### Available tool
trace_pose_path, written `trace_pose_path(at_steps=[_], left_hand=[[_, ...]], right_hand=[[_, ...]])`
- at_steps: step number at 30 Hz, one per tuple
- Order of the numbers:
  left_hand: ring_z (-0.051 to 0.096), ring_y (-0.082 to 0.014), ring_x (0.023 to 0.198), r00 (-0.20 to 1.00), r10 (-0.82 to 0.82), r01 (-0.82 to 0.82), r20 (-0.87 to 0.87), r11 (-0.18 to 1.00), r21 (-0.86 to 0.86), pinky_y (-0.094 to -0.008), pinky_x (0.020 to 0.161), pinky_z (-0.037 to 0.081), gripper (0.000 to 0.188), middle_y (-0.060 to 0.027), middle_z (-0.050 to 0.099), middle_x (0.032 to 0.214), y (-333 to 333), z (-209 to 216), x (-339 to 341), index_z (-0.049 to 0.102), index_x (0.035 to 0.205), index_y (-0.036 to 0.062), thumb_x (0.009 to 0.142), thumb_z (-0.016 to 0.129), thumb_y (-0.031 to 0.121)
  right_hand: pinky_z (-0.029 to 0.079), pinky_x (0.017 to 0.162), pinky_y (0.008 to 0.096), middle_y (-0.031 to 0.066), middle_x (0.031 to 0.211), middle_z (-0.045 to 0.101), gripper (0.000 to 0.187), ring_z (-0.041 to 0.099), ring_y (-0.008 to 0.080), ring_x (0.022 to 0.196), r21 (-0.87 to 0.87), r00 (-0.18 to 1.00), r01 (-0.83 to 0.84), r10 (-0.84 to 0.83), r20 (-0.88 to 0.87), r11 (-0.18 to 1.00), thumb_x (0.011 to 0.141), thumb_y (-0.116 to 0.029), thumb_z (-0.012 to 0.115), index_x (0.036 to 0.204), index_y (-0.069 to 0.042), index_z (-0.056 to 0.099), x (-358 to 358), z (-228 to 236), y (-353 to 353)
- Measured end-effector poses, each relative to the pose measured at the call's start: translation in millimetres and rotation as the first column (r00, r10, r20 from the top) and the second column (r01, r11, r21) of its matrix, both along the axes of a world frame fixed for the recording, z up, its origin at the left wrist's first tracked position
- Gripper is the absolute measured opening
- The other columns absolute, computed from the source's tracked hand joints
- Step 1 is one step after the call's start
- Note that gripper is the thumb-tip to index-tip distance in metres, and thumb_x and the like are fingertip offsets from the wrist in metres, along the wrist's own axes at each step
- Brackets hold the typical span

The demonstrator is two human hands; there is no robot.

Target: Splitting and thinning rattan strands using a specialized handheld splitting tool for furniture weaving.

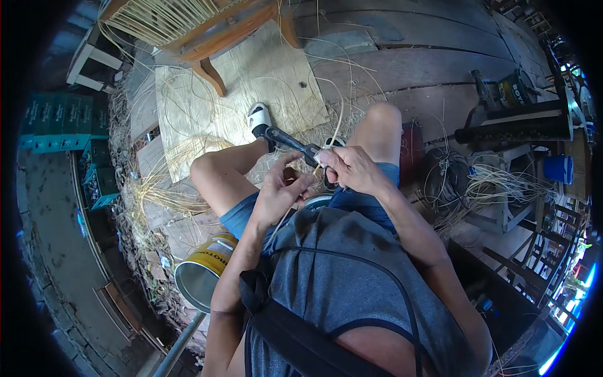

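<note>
Nearest, at the lower middle of the frame, the person wears a grey shirt (339, 270) with a black strap (295, 327) across it. Just above, near the middle, the right hand (357, 168) has its thumb and fingers closed on a pale cane strip (341, 119), which rises from the grip and curves toward the top. The left hand (281, 190) is close beside it, fingers bent and narrowly spaced; whether they hold the strip, one cannot tell. A dark bar (290, 142) slants between the hands and a white shoe (259, 117). A yellow tin (217, 254) lies tilted at the lower left of centre. Farther up, a plywood sheet (232, 75) lies under a wooden seat (220, 31) at the upper left. Loose cane (509, 182) and a blue bucket (558, 169) sit at the right; green crates (59, 122) stand at the far left.
</note>
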State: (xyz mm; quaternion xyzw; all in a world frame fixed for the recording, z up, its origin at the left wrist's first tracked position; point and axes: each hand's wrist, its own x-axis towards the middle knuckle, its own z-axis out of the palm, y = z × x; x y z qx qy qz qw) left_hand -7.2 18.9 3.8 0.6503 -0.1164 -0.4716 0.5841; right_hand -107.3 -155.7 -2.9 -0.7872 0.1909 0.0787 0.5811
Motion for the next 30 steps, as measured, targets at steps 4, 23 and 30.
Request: trace_pose_path(at_steps=[4,23,30], left_hand=[[0.049,-0.0029,0.052,0.996,-0.089,0.089,0.03,0.996,0.009,-0.019,0.045,0.039,0.02,0.0013,0.053,0.061,7.2,-9.2,0.0,0.063,0.083,-0.0025,0.093,0.06,0.014],[0.047,-0.0121,0.047,0.743,-0.158,0.105,0.651,0.987,0.12,-0.0273,0.047,0.039,0.011,-0.0068,0.052,0.055,26.3,37.2,-12.7,0.058,0.087,-0.0006,0.091,0.058,0.01],[0.044,-0.0097,0.047,0.737,-0.159,0.089,0.657,0.986,0.139,-0.026,0.046,0.037,0.009,-0.0043,0.048,0.054,68.6,58.1,-18.2,0.058,0.086,0.0004,0.091,0.058,0.008]], right_hand=[[0.048,0.058,0.0395,0.0143,0.062,0.061,0.046,0.064,0.027,0.059,-0.069,0.994,0.059,-0.053,0.091,0.996,0.099,-0.034,0.045,0.073,0.002,0.058,-1.8,-7.5,7.3],[0.042,0.048,0.0278,0.0032,0.053,0.056,0.042,0.053,0.0097,0.049,0.196,0.962,0.18,-0.215,0.171,0.964,0.097,-0.032,0.052,0.073,0.001,0.064,14.2,8.4,3.4],[0.036,0.042,0.0229,-0.0002,0.054,0.052,0.039,0.046,0.0051,0.046,0.242,0.95,0.134,-0.194,0.244,0.961,0.098,-0.031,0.049,0.075,-0.002,0.061,39.4,11.2,-3.2]])
